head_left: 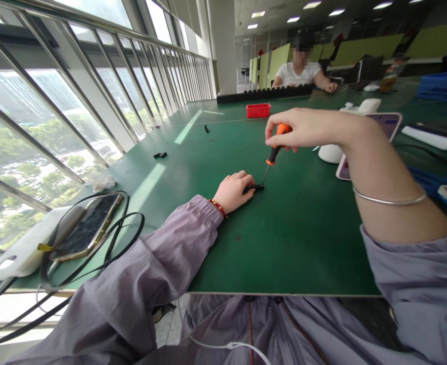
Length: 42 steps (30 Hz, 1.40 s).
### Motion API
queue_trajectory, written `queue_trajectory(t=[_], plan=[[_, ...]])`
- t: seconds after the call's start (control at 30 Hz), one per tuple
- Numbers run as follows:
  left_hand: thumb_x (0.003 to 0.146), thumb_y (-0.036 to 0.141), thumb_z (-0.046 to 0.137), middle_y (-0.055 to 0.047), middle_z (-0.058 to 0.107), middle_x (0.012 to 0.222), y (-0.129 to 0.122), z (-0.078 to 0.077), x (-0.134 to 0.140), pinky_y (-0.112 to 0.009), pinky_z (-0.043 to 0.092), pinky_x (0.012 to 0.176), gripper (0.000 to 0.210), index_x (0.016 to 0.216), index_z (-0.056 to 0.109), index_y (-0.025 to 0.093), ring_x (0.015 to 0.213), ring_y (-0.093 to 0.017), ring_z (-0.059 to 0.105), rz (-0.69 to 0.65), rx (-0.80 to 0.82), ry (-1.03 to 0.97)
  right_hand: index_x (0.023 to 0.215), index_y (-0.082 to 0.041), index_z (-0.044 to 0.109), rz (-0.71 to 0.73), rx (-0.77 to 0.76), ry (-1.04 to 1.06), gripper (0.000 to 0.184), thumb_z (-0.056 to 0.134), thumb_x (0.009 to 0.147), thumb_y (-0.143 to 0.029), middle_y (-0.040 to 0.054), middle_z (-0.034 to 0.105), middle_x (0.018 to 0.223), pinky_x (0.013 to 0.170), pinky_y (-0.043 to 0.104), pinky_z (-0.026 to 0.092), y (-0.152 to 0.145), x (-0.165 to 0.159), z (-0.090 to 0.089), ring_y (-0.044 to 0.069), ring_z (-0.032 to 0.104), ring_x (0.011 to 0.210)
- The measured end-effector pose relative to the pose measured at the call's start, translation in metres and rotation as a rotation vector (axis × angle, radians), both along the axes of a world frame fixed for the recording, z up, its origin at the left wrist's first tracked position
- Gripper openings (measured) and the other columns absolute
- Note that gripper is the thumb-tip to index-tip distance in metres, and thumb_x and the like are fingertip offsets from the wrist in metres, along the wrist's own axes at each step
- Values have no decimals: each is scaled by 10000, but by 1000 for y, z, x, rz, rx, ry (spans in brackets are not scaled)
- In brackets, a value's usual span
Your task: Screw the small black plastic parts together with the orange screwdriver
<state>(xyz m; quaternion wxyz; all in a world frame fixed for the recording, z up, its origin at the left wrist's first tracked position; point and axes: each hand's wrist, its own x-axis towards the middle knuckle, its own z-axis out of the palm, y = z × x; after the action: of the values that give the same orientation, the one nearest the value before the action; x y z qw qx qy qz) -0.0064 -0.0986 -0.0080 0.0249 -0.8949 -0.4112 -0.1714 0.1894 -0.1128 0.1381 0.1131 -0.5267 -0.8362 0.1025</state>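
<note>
My right hand [297, 129] is closed around the orange and black handle of a screwdriver [274, 154], raised above the table. The screwdriver's thin shaft slants down, its tip meeting a small black part [259, 187] on the green tabletop [284, 243]. Low against the table, my left hand [235, 191] pinches the other end of that part, and its fingers hide some of it. Farther off to the left lie small black pieces [160, 155], and another black piece [206, 129] lies beyond them.
A red tray [258, 111] stands toward the far side. At the left, a phone [90, 225] lies among black cables [112, 248]. To the right are a phone on a stand [388, 124] and a blue basket [444, 86]. Across the table sits another person [299, 73].
</note>
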Motion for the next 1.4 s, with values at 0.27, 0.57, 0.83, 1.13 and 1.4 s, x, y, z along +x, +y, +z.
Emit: queue_trajectory(t=[0.27, 0.57, 0.83, 1.13, 1.4], plan=[[851, 299, 493, -44, 607, 977, 1, -1, 0, -311, 444, 750, 193, 961, 613, 196, 855, -185, 586, -2, 3, -4, 912, -232, 638, -18, 19, -13, 309, 534, 811, -505, 31, 597, 663, 563, 324, 360, 2, 2, -1, 182, 546, 579], [852, 302, 492, -47, 609, 984, 0, 0, 0, -313, 443, 757, 195, 961, 613, 194, 856, -187, 585, 5, -1, 8, 838, -210, 615, -15, 32, -58, 266, 469, 850, -432, 12, 533, 591, 521, 299, 311, -1, 1, 1, 137, 471, 509], [849, 297, 495, -47, 612, 983, 0, 0, 1, -311, 437, 740, 188, 950, 613, 191, 852, -186, 585, 3, -3, -4, 833, -200, 629, -23, 1, -11, 344, 493, 832, -516, 23, 559, 612, 561, 305, 339, -1, -1, 0, 155, 511, 543], [849, 299, 495, -49, 614, 985, 0, 0, 1, -311, 436, 737, 194, 956, 616, 191, 852, -186, 587, 5, -10, -2, 906, -207, 645, -13, 42, 9, 306, 579, 795, -484, 21, 593, 659, 569, 288, 333, 3, 1, -3, 139, 507, 553], [848, 298, 494, -45, 613, 981, 1, -1, 1, -314, 443, 755, 198, 963, 615, 193, 858, -185, 588, 1, -3, -4, 943, -213, 648, 41, 74, 12, 232, 613, 766, -358, 21, 622, 737, 557, 284, 341, 2, 0, -2, 140, 531, 573]])
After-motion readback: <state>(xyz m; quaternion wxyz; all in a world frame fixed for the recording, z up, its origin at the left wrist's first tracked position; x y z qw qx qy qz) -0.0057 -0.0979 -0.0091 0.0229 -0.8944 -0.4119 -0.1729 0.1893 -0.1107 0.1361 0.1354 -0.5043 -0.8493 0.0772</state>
